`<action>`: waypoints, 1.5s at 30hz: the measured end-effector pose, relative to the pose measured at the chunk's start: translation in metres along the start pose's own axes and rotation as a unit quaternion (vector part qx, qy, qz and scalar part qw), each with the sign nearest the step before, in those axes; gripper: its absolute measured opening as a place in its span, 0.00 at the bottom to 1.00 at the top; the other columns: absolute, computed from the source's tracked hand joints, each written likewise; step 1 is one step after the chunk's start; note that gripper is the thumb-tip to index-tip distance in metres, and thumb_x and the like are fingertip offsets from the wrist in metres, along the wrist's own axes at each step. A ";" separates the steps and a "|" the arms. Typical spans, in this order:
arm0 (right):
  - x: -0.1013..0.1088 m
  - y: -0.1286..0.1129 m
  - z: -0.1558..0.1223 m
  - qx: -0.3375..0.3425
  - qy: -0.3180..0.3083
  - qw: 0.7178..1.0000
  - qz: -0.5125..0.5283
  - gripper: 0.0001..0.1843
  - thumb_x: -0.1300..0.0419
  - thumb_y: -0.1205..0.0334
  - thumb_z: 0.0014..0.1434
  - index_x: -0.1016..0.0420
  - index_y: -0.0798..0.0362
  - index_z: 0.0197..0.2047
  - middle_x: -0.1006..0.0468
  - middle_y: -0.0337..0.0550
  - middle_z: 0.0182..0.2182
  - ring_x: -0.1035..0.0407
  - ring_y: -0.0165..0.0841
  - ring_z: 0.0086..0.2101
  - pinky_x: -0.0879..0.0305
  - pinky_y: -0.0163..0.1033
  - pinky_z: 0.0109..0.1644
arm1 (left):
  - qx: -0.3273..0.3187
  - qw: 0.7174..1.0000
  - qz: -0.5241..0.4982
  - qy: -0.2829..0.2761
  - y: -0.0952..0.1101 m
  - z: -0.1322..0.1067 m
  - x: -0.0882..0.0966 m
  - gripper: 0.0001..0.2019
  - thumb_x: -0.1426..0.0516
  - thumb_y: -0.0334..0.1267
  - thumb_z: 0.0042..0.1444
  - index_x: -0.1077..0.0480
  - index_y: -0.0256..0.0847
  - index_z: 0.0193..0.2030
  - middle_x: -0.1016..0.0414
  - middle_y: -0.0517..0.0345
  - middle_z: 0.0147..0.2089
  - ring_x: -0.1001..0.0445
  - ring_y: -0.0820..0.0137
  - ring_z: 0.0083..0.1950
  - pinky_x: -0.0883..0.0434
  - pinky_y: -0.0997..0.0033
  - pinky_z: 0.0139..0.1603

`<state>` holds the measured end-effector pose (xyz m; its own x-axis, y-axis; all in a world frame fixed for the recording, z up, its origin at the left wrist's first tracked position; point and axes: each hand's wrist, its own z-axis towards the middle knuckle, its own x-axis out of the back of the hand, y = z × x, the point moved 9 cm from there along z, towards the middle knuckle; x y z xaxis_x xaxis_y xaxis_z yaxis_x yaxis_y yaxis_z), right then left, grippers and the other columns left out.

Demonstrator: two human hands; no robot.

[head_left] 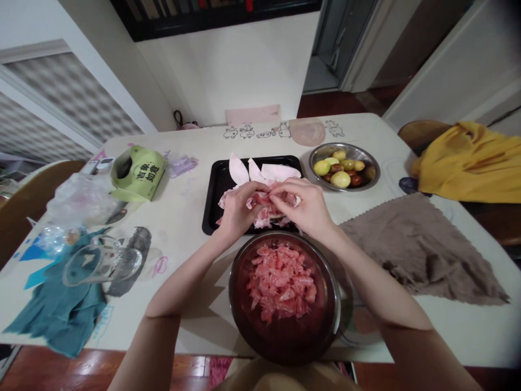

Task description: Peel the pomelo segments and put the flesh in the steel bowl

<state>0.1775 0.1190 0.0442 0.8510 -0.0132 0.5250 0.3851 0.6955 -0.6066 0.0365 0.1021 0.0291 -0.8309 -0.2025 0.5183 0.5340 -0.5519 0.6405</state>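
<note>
Above a black tray, my left hand and my right hand meet with fingertips pinched on a pink pomelo segment. The fingers partly cover the piece. Beneath the hands, the tray bears torn pale membranes and scraps. Thick white pieces of pomelo peel lie at its far side. Closer to me stands a steel bowl with a heap of loose pink pomelo flesh in it.
Right of the tray is a steel bowl of small fruits. A brown cloth lies on the right, with yellow fabric over a chair. On the left are a green box, a plastic bag, a tipped glass jug and a teal cloth.
</note>
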 end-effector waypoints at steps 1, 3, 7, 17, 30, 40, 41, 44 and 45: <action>0.000 0.003 0.000 -0.017 0.001 1.000 0.018 0.05 0.36 0.66 0.62 0.19 0.49 0.34 0.17 0.38 0.34 0.26 0.32 0.33 0.32 0.40 0.41 | 0.000 1.000 -0.005 -0.002 -0.001 0.000 -0.001 0.08 0.36 0.29 0.59 0.24 0.42 0.44 0.17 0.55 0.43 0.19 0.68 0.43 0.23 0.67 0.46; 0.000 0.007 0.000 -0.040 0.002 0.998 0.041 0.05 0.36 0.66 0.61 0.19 0.50 0.34 0.17 0.38 0.32 0.29 0.30 0.29 0.34 0.37 0.35 | 0.005 1.000 -0.024 -0.009 -0.002 0.000 -0.003 0.09 0.35 0.30 0.58 0.25 0.42 0.45 0.17 0.54 0.43 0.19 0.67 0.44 0.23 0.67 0.48; 0.003 0.010 0.000 -0.040 0.012 0.998 0.037 0.05 0.36 0.66 0.62 0.18 0.50 0.35 0.18 0.38 0.33 0.29 0.30 0.29 0.34 0.37 0.35 | 0.029 0.992 -0.117 -0.036 -0.002 0.001 -0.007 0.16 0.32 0.35 0.56 0.26 0.41 0.51 0.19 0.49 0.51 0.19 0.64 0.51 0.23 0.65 0.54; -0.010 0.004 -0.003 0.034 -0.010 0.998 -0.057 0.07 0.39 0.63 0.67 0.19 0.48 0.36 0.17 0.42 0.36 0.23 0.37 0.39 0.28 0.44 0.47 | 0.099 0.987 -0.125 -0.024 -0.013 -0.002 -0.007 0.04 0.38 0.32 0.57 0.29 0.41 0.38 0.18 0.53 0.42 0.20 0.70 0.40 0.22 0.70 0.42; 0.002 -0.008 -0.006 0.077 0.053 0.984 -0.149 0.08 0.39 0.59 0.68 0.19 0.51 0.42 0.18 0.45 0.37 0.26 0.39 0.40 0.29 0.45 0.45 | 0.070 0.990 -0.080 0.090 -0.003 -0.008 0.012 0.01 0.40 0.35 0.64 0.27 0.42 0.40 0.17 0.51 0.50 0.17 0.68 0.49 0.18 0.67 0.49; 0.013 -0.009 -0.013 0.022 0.115 0.986 -0.115 0.08 0.37 0.59 0.68 0.20 0.53 0.46 0.15 0.42 0.39 0.21 0.32 0.36 0.26 0.37 0.41 | 0.046 0.983 -0.080 0.160 0.000 -0.014 0.019 0.01 0.39 0.35 0.65 0.27 0.42 0.41 0.17 0.50 0.55 0.15 0.67 0.49 0.17 0.68 0.47; 0.014 -0.009 -0.013 0.020 0.119 0.986 -0.113 0.08 0.37 0.59 0.68 0.20 0.52 0.46 0.14 0.42 0.40 0.21 0.33 0.36 0.26 0.37 0.42 | 0.048 0.982 -0.083 0.163 0.000 -0.014 0.019 0.01 0.39 0.35 0.65 0.27 0.42 0.41 0.17 0.49 0.55 0.15 0.67 0.49 0.17 0.67 0.47; 0.018 -0.015 -0.014 0.033 0.133 0.977 -0.164 0.09 0.37 0.59 0.68 0.20 0.53 0.48 0.15 0.43 0.39 0.20 0.34 0.36 0.27 0.37 0.40 | 0.046 0.980 -0.093 0.168 0.001 -0.015 0.018 0.01 0.39 0.35 0.65 0.26 0.41 0.41 0.17 0.48 0.55 0.16 0.65 0.52 0.17 0.65 0.49; 0.019 -0.018 -0.015 0.044 0.137 0.971 -0.190 0.09 0.37 0.59 0.68 0.20 0.53 0.47 0.15 0.43 0.37 0.20 0.34 0.35 0.27 0.37 0.39 | 0.041 0.980 -0.094 0.168 0.002 -0.015 0.018 0.01 0.39 0.34 0.65 0.26 0.41 0.41 0.17 0.48 0.55 0.16 0.64 0.54 0.18 0.64 0.50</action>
<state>0.1917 0.0958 0.0561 0.7211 -0.4631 0.5153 0.6682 0.6614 -0.3407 0.0200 0.0851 0.0310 -0.9127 -0.3672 0.1794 0.3664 -0.5407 0.7572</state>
